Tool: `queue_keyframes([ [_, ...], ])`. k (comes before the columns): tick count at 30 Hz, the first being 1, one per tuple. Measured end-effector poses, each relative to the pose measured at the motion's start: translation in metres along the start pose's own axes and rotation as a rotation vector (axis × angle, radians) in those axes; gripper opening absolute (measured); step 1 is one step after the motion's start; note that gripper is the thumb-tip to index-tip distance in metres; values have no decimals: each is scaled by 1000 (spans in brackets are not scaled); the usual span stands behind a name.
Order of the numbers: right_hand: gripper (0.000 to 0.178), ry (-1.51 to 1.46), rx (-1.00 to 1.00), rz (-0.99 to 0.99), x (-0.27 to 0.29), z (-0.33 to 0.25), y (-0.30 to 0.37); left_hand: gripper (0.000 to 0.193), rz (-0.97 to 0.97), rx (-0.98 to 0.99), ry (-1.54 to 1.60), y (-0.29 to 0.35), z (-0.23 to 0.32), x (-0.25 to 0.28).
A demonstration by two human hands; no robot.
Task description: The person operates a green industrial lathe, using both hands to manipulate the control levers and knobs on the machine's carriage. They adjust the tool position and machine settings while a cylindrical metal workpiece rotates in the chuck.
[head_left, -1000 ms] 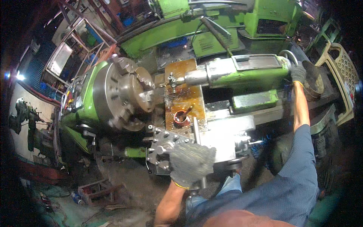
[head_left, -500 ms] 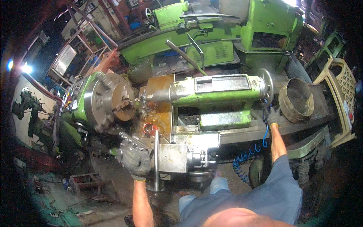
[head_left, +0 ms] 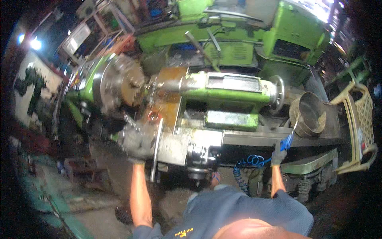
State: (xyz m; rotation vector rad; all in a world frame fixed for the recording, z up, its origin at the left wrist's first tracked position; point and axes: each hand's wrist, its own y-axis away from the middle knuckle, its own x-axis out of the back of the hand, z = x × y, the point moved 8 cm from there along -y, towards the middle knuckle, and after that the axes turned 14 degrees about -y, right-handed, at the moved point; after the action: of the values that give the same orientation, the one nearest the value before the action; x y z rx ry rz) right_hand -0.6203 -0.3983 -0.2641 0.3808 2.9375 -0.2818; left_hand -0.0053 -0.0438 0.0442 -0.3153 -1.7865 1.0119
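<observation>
My left hand (head_left: 138, 145), in a grey glove, lies over the tool post (head_left: 130, 122) on the lathe carriage; motion smears its fingers. A bright steel bar (head_left: 156, 151) stands out just right of it. My right hand (head_left: 278, 155), also gloved, is closed around a blue air blow gun (head_left: 286, 143). Its thin nozzle points up toward a rusty metal ring (head_left: 296, 119). A coiled blue hose (head_left: 238, 170) hangs from the gun. Left of the carriage is the large lathe chuck (head_left: 109, 85), facing the green tailstock (head_left: 230, 95).
The tailstock handwheel (head_left: 277, 95) stands left of the rusty ring. A small red ring (head_left: 153, 116) lies on the brown carriage surface. At the right is a beige plastic chair (head_left: 352, 119). Behind stands another green machine (head_left: 234, 51).
My right hand has come down and toward me from beside the handwheel, bringing the blow gun into plain view. My left hand stays over the tool post. The whole view has shifted and blurred.
</observation>
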Motion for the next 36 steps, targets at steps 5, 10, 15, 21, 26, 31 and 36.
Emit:
queue_keyframes([
  [5,44,55,49,-435,-87,-136,96,26,97,-14,306,-27,17,14],
  [10,55,409,135,-905,-263,-192,131,26,87,66,306,-11,4,5],
  [15,45,556,113,-1148,-421,-195,174,32,65,82,275,-23,8,15],
  [21,39,578,294,-1321,-529,-161,194,31,61,-2,77,-21,13,7],
  [26,36,658,285,-1344,-559,-156,210,29,93,119,253,-14,1,2],
  [31,36,744,240,-1314,-569,-155,211,25,63,98,166,-14,3,0],
  [36,36,730,273,-1297,-582,-162,212,23,70,73,165,-15,6,2],
])
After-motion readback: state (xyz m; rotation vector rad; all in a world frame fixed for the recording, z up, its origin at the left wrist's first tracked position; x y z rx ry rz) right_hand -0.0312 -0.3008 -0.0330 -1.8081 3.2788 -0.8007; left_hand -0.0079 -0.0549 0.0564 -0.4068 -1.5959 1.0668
